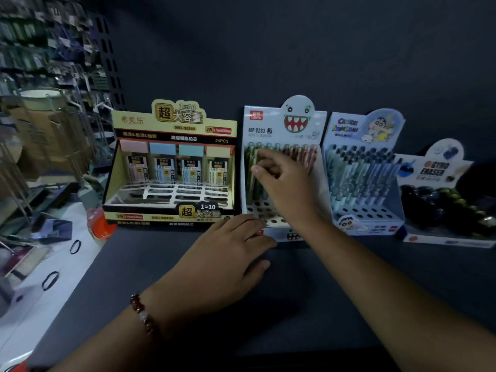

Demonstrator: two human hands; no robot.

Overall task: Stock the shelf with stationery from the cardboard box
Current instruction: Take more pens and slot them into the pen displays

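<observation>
We are steadying the pen box (281,130) on the shelf (308,291) with our flat, spread left hand (230,251) while our right hand (281,178) is pinching green pens (255,183): light, stiff, slippery, best gripped mid-barrel.

Dark shelf (295,304) carries four display boxes (171,162) in a row (all upright)
</observation>
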